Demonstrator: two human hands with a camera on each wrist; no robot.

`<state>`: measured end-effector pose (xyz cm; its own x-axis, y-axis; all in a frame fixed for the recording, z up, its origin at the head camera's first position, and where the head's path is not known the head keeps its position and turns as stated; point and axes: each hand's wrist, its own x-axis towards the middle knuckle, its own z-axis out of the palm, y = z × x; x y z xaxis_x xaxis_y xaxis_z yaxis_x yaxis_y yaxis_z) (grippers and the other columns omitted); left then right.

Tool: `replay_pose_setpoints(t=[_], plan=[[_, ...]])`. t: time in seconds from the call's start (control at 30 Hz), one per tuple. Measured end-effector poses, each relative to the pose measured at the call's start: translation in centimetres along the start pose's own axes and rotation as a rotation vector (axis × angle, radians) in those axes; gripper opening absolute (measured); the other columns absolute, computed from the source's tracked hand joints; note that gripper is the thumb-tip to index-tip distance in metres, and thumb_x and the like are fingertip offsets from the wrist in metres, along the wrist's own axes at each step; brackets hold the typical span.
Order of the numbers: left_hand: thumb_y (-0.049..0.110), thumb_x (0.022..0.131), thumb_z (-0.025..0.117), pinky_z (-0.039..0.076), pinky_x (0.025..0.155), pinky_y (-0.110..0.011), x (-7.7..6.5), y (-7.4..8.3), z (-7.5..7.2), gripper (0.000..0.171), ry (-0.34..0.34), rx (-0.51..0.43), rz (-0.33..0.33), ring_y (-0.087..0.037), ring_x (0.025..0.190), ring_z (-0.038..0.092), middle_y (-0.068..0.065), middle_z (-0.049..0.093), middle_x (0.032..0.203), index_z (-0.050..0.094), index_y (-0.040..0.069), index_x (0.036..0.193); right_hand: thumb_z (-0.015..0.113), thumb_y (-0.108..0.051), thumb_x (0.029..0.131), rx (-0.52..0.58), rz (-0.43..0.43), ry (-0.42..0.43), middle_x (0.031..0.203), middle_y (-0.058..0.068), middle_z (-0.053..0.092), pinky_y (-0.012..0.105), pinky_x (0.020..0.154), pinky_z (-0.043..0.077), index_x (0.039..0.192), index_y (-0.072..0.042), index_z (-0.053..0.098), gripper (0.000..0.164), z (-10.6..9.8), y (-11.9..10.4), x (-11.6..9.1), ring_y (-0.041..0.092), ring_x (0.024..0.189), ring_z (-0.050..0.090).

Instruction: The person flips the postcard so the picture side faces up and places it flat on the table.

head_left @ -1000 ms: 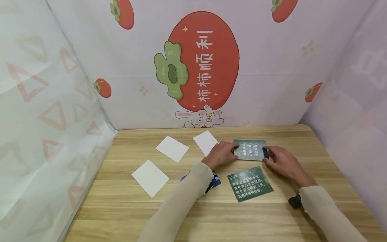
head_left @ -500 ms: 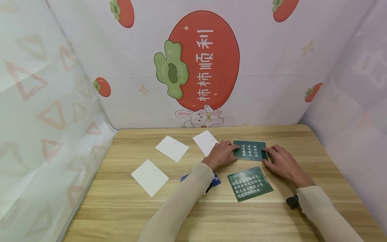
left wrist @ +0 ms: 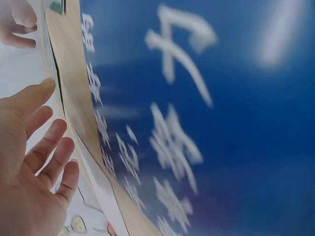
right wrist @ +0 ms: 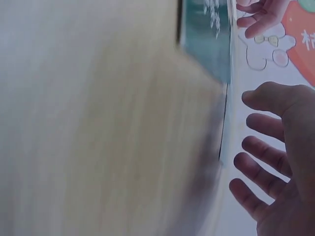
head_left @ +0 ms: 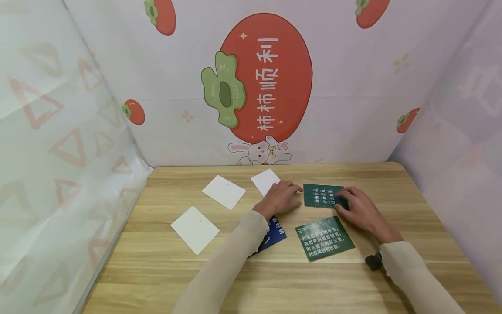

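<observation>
While two hands (head_left: 279, 199) (head_left: 361, 212) have fingers apart; three white cards (head_left: 195, 230) (head_left: 224, 192) (head_left: 265, 180); two green (head_left: 325, 238) (head_left: 319, 195); one blue (head_left: 276, 237)

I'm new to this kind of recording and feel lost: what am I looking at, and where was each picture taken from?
There is no machine here, just a person's bare hands. The head camera looks forward and down over a wooden table. A camera on each wrist looks past that hand: the left one mostly shows a blue card, the right one mostly blurred tabletop.

On the table lie three white cards, the blue card, partly covered by the left forearm, and two green cards with white writing. The left hand is just beside the farther green one; the right hand is over its other end. Neither hand plainly grips anything; whether the right fingers touch the card, I can't tell.
</observation>
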<state>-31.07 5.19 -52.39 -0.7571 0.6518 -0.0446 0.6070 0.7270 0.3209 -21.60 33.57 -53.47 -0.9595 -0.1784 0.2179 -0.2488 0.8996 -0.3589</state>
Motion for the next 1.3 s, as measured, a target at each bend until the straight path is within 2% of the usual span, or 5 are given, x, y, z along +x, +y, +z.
replay_pose_setpoints(t=[0.33, 0.47, 0.63, 0.97, 1.3], plan=[[0.038, 0.107, 0.071, 0.041, 0.127, -0.041, -2.6, -3.3, -1.4, 0.052, 0.061, -0.147, -0.124, -0.019, 0.145, 0.052, 0.005, 0.063, 0.152, 0.058, 0.031, 0.157, 0.074, -0.026, 0.103, 0.089, 0.011, -0.048, 0.144, 0.029, 0.058, 0.072, 0.112, 0.046, 0.147, 0.0, 0.062, 0.052, 1.3, -2.8, 1.8, 0.049, 0.132, 0.057], [0.037, 0.106, 0.073, 0.042, 0.127, -0.042, -3.2, -4.5, -1.9, 0.056, 0.064, -0.158, -0.171, -0.018, 0.148, 0.051, 0.005, 0.061, 0.154, 0.055, 0.032, 0.159, 0.074, -0.026, 0.103, 0.148, 0.007, -0.052, 0.147, 0.028, 0.058, 0.071, 0.11, 0.049, 0.154, -0.001, 0.056, 0.059, 1.8, -3.8, 2.5, 0.047, 0.13, 0.059], [0.034, 0.106, 0.073, 0.042, 0.127, -0.041, -3.2, -6.2, -2.3, 0.057, 0.058, -0.144, -0.189, -0.02, 0.15, 0.049, 0.002, 0.061, 0.156, 0.054, 0.027, 0.159, 0.075, -0.025, 0.103, 0.175, -0.002, -0.06, 0.146, 0.026, 0.06, 0.066, 0.102, 0.055, 0.155, -0.002, 0.055, 0.06, 2.3, -4.9, 3.3, 0.043, 0.124, 0.065], [0.032, 0.106, 0.073, 0.036, 0.131, -0.044, -3.6, -9.0, -2.8, 0.056, 0.083, -0.184, -0.239, -0.026, 0.157, 0.043, -0.004, 0.052, 0.166, 0.056, 0.023, 0.158, 0.075, -0.023, 0.102, 0.196, -0.011, -0.086, 0.138, 0.022, 0.064, 0.06, 0.096, 0.057, 0.157, -0.004, 0.053, 0.062, 3.6, -7.0, 5.3, 0.036, 0.115, 0.065], [0.027, 0.104, 0.076, 0.032, 0.132, -0.046, -4.0, -10.8, -3.3, 0.06, 0.091, -0.166, -0.234, -0.03, 0.159, 0.041, -0.006, 0.051, 0.168, 0.055, 0.019, 0.159, 0.077, -0.025, 0.101, 0.256, 0.03, -0.15, 0.151, 0.02, 0.062, 0.054, 0.099, 0.055, 0.164, -0.008, 0.045, 0.073, 4.7, -8.5, 6.6, 0.031, 0.113, 0.062]])
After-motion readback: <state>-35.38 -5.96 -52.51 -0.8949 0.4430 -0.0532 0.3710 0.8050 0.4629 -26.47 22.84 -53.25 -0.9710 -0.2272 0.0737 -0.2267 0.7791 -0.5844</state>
